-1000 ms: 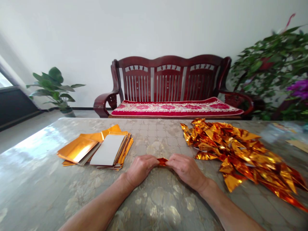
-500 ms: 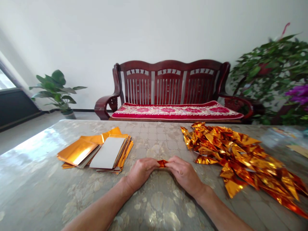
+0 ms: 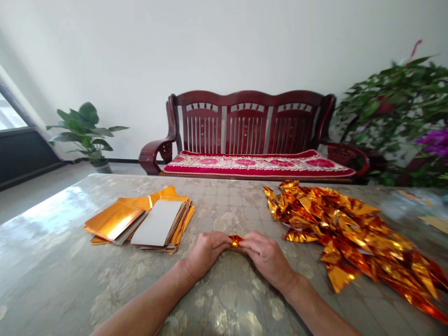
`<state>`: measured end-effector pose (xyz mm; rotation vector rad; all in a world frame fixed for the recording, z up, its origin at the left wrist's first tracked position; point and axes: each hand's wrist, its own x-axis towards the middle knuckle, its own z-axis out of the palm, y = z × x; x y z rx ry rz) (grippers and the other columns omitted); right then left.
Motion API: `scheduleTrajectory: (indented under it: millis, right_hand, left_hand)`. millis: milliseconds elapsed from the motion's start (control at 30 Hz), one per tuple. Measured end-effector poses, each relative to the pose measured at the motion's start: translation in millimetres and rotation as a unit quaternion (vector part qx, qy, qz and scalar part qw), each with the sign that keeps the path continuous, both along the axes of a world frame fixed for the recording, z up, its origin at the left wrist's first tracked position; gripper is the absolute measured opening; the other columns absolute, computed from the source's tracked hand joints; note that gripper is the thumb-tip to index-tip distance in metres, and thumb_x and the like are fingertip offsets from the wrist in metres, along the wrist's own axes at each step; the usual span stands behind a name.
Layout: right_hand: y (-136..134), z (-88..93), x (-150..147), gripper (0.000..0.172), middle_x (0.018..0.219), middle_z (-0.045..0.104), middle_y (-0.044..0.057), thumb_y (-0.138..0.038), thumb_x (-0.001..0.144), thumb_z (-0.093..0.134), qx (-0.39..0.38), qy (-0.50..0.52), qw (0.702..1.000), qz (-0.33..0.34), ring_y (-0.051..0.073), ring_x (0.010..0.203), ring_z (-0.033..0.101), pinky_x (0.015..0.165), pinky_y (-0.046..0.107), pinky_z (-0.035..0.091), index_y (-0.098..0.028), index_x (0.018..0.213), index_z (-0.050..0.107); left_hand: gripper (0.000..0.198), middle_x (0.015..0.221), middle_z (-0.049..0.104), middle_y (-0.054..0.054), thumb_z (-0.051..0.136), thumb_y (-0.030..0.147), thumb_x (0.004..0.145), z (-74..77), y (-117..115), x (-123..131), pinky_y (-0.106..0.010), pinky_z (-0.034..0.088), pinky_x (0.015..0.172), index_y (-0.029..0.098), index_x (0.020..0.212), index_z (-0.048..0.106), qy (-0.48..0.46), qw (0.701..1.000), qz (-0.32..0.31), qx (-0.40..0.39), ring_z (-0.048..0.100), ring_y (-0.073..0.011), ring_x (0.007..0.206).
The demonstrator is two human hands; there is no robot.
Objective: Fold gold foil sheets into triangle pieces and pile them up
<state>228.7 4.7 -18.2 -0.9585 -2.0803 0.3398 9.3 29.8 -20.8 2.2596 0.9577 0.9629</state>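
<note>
Between my two hands is a small folded piece of gold foil paper (image 3: 235, 241), mostly covered by the fingers. My left hand (image 3: 209, 252) pinches its left end, and my right hand (image 3: 265, 254) pinches the right end. Left of my hands lies a stack of flat foil sheets (image 3: 119, 218), with a grey-backed sheet (image 3: 158, 223) on top of its right part. A large heap of folded gold foil pieces (image 3: 343, 219) spreads over the table to the right of my right hand.
The table (image 3: 63, 275) has a glossy, flower-patterned cover. A clear plastic bag (image 3: 409, 200) and a piece of cardboard (image 3: 434, 223) lie at its right edge. Behind stands a dark red wooden bench (image 3: 247, 126) with a patterned cushion, between potted plants (image 3: 86, 133).
Both hands stay on the foil piece, whose visible middle now looks shorter, with the fingertips slightly closer together. The whole view has shifted slightly.
</note>
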Motion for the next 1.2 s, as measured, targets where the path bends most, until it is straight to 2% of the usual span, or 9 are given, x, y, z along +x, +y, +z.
scheduleTrajectory:
  millis: [300, 500, 833, 1200]
  right_hand:
    - [-2.8, 5.6, -3.4, 0.017, 0.092, 0.071, 0.004, -0.019, 0.093, 0.059, -0.025, 0.009, 1.000, 0.016, 0.016, 0.085, 0.068, 0.076, 0.026, 0.055, -0.025, 0.099, 0.074]
    - [-7.0, 9.2, -8.8, 0.018, 0.084, 0.067, 0.003, -0.014, 0.091, 0.056, -0.040, 0.017, 0.999, -0.009, 0.015, 0.080, 0.064, 0.073, 0.026, 0.051, -0.022, 0.086, 0.071]
    - [-5.6, 4.8, -8.9, 0.019, 0.090, 0.068, 0.003, -0.011, 0.091, 0.057, -0.017, 0.016, 1.000, 0.006, 0.015, 0.083, 0.064, 0.075, 0.024, 0.050, -0.023, 0.097, 0.072]
    - [-9.1, 12.2, -10.8, 0.018, 0.081, 0.063, 0.003, -0.007, 0.087, 0.054, -0.010, 0.026, 0.999, -0.020, 0.015, 0.077, 0.061, 0.070, 0.025, 0.047, -0.020, 0.083, 0.066]
  left_hand:
    - [0.014, 0.093, 0.077, 0.001, 0.061, 0.026, 0.092, 5.4, -2.9, -1.3, -0.022, 0.051, 0.079, 0.025, 0.093, 0.075, 0.023, 1.000, 0.013, -0.014, 0.071, -0.0140, 0.086]
    - [0.015, 0.089, 0.076, 0.000, 0.060, 0.024, 0.093, 10.3, -2.9, -0.6, -0.021, 0.050, 0.077, 0.023, 0.089, 0.074, 0.017, 1.000, -0.005, -0.026, 0.069, -0.0135, 0.083]
    - [0.015, 0.089, 0.075, 0.001, 0.059, 0.023, 0.093, 10.2, -6.1, 3.2, -0.019, 0.050, 0.078, 0.022, 0.091, 0.074, 0.002, 1.000, -0.005, -0.023, 0.068, -0.0122, 0.082]
    - [0.016, 0.085, 0.075, 0.003, 0.060, 0.018, 0.091, 11.9, -14.1, 11.7, -0.018, 0.048, 0.077, 0.023, 0.086, 0.074, 0.009, 0.999, 0.029, -0.045, 0.067, -0.0112, 0.080]
